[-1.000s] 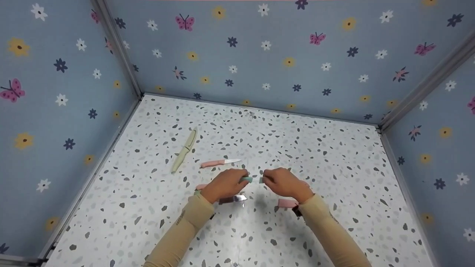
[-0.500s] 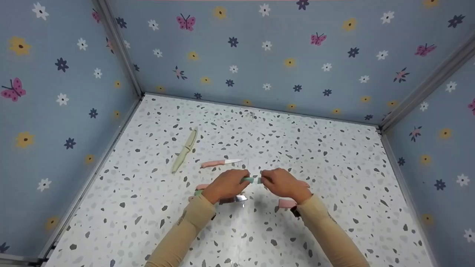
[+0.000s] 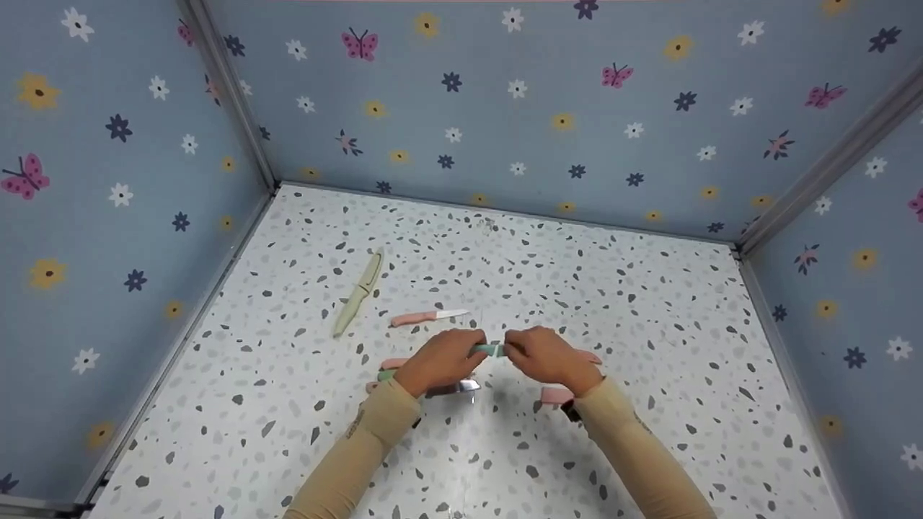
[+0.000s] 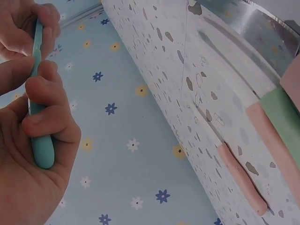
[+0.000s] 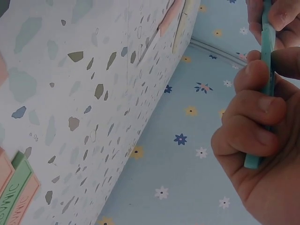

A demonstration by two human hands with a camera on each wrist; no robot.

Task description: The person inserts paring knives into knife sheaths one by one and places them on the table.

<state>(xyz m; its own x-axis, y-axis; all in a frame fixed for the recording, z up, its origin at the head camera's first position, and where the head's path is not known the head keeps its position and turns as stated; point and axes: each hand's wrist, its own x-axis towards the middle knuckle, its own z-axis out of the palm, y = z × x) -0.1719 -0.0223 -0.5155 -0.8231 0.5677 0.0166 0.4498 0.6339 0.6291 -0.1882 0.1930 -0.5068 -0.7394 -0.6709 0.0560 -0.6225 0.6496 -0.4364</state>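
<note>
In the head view, my left hand (image 3: 443, 358) grips the teal handle of a knife (image 3: 482, 349), its fingers curled round it. Opposite it, my right hand (image 3: 544, 357) holds a teal blade sheath (image 3: 502, 350), mostly covered by the fingers. Handle and sheath line up end to end, with only a thin pale sliver between them. The left wrist view shows the rounded butt of the knife handle (image 4: 43, 152) lying across the palm. From the right wrist, the sheath (image 5: 267, 51) runs under several curled fingers, its tip poking out below. The blade is almost wholly hidden.
A pale green sheathed knife (image 3: 358, 292) lies at the left, and a pink knife (image 3: 414, 318) with a bare white blade lies beyond my left hand. Pink and green handles (image 4: 276, 112) and a shiny blade (image 3: 467, 386) lie under the left wrist. Pink and green sheaths (image 5: 19, 180) lie by the right wrist.
My right hand has moved slightly left with the sheath, and the gap between sheath and knife handle has narrowed. The knives on the table have not moved.
</note>
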